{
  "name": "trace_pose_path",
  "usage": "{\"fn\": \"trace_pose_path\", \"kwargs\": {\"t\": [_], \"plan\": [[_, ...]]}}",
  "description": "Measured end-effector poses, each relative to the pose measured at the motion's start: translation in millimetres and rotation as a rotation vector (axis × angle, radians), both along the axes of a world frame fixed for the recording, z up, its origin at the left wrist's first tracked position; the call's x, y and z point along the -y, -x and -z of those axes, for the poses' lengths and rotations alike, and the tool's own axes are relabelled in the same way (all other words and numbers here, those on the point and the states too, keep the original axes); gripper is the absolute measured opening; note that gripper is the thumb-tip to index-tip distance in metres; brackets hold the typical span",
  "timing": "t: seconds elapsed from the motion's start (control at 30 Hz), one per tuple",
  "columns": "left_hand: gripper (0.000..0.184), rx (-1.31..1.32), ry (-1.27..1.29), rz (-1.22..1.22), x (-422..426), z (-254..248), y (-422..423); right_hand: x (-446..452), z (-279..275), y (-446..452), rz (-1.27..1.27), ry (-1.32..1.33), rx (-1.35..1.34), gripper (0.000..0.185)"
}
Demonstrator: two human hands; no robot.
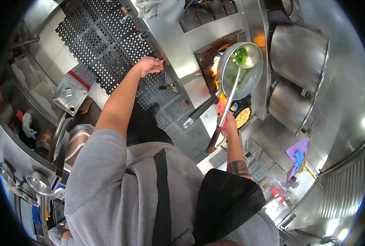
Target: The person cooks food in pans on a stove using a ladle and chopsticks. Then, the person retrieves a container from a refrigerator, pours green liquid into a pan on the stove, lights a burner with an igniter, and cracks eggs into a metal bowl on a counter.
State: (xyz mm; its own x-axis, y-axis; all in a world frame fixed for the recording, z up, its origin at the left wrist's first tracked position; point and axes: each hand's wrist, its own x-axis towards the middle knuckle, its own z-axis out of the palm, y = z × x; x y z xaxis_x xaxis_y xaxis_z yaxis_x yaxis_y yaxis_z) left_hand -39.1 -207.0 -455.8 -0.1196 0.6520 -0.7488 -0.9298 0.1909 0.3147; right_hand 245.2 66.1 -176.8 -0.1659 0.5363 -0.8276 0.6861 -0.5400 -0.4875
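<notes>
My left hand (149, 65) hangs over the black floor mat beside the counter edge, fingers loosely stretched and slightly bent. Small orange specks show at its fingertips. My right hand (230, 126) is at the stove, partly hidden behind the ladle's long handle. A red-orange thing (222, 105) shows by its closed fingers; its kind is unclear. The ladle (233, 92) has its bowl in a grey frying pan (254, 82), with green food in it. Flames rise beside this pan, whose black handle (203, 108) points toward me. Yellow food (243, 117) cooks in another pan beyond my right hand.
Two large steel pots (299, 57) (289, 100) stand behind the stove. A steel counter edge (186, 67) runs along the perforated mat (104, 41). To the left stands a square metal tin (71, 94). Purple and blue cloths (298, 153) hang at right.
</notes>
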Motion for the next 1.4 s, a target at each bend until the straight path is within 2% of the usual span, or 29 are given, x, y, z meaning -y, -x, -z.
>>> {"fn": "trace_pose_path", "kwargs": {"t": [0.07,0.13,0.2,0.27,0.33,0.37,0.43,0.6,0.67,0.73,0.8,0.87,0.9,0.93,0.97,1.0,1.07,1.1,1.13,1.17,1.2,1.23,1.27,1.33,1.4], "plan": [[0.03,-0.049,0.01,-0.011,-3,3,-4,6,-8,-31,0.085,0.083,-0.056,0.027],[0.024,-0.124,0.039,-0.035,-5,10,-9,36,-35,-59,0.294,0.271,-0.174,0.034],[0.024,-0.132,0.04,-0.065,-5,15,-14,58,-49,-116,0.335,0.449,-0.214,0.035],[0.024,-0.148,0.046,-0.102,-7,17,-18,86,-66,-141,0.334,0.465,-0.211,0.037],[0.025,-0.153,0.056,-0.115,-7,12,-19,95,-67,-171,0.521,0.557,-0.038,0.042],[0.025,-0.158,0.068,-0.126,-6,10,-20,96,-68,-180,0.521,0.558,-0.04,0.042],[0.027,-0.166,0.063,-0.112,-5,10,-19,100,-70,-189,0.355,0.62,-0.024,0.044],[0.029,-0.223,0.088,-0.067,-5,9,-21,104,-48,-201,0.253,0.62,-0.01,0.041],[0.031,-0.254,0.098,-0.164,-5,4,-25,107,-37,-203,0.201,0.634,-0.024,0.04],[0.033,-0.272,0.136,-0.192,-5,3,-37,113,-35,-202,0.108,0.46,0.079,0.038],[0.041,-0.422,0.234,-0.069,9,15,-55,117,-30,-207,0.029,0.465,0.035,0.037],[0.039,-0.855,0.392,0.35,29,20,-84,112,-11,-217,-0.164,0.428,-0.022,0.036],[0.044,-1.222,0.488,0.475,38,33,-114,110,5,-226,-0.266,0.371,-0.042,0.036],[0.043,-1.322,0.488,0.581,59,-19,-141,111,20,-232,-0.316,0.318,-0.021,0.038],[0.039,-1.75,0.145,0.85,73,12,-166,111,31,-233,-0.454,0.317,-0.063,0.04],[0.029,-1.595,0.292,0.864,85,-44,-204,113,41,-228,-0.594,0.308,-0.115,0.043],[0.029,-0.656,-0.257,0.31,119,-47,-280,129,45,-217,-0.781,0.293,-0.236,0.046],[0.033,-0.574,-0.074,0.385,133,-144,-319,148,44,-210,-0.907,0.236,-0.304,0.05],[0.045,-0.513,-0.1,0.447,143,-194,-353,171,40,-201,-0.982,0.278,-0.375,0.05],[0.068,-0.463,-0.174,0.313,158,-215,-391,192,33,-197,-1.061,0.275,-0.473,0.054],[0.091,-0.62,-0.113,0.282,173,-260,-422,212,21,-190,-1.135,0.268,-0.565,0.058],[0.1,-0.672,-0.07,0.173,188,-304,-444,239,-3,-184,-1.209,0.367,-0.63,0.062],[0.096,-0.769,0.001,0.028,205,-338,-464,271,-26,-184,-1.274,0.459,-0.679,0.066],[0.079,-0.818,0.228,-0.178,233,-378,-495,319,-44,-191,-1.221,0.767,-0.714,0.066],[0.065,-0.788,0.291,-0.479,266,-376,-524,362,-84,-192,-1.336,0.918,-0.619,0.066]]}}
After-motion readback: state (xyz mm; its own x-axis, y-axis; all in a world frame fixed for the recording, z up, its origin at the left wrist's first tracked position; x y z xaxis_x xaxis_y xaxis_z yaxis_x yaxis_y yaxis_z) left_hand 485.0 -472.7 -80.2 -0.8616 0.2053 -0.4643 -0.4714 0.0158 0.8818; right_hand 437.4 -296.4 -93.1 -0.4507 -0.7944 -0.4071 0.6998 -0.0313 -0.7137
